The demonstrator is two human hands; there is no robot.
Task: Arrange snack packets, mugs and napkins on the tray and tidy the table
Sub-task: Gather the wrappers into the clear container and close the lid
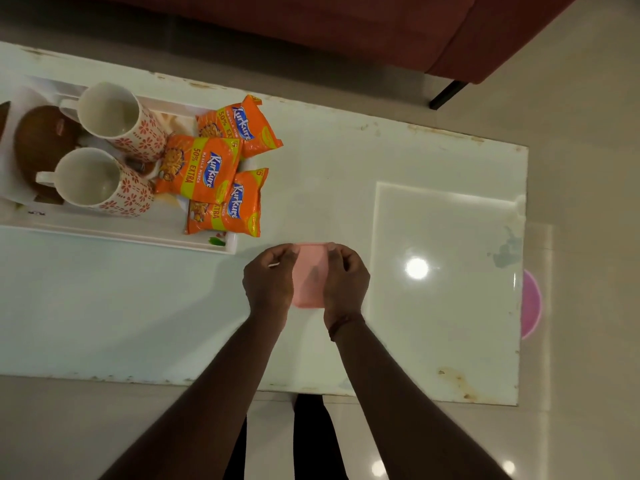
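**Both hands hold a pink napkin**

The left hand (268,282) and right hand (346,280) pinch a folded pink napkin (309,278) between them above the table (433,237). Up-left of the hands, the tray (221,249) carries mugs (114,116) and snack packets (202,168).

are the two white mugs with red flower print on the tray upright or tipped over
Upright. Both floral mugs stand on the white tray with open mouths facing up, pale insides visible and apparently empty, handles pointing left.
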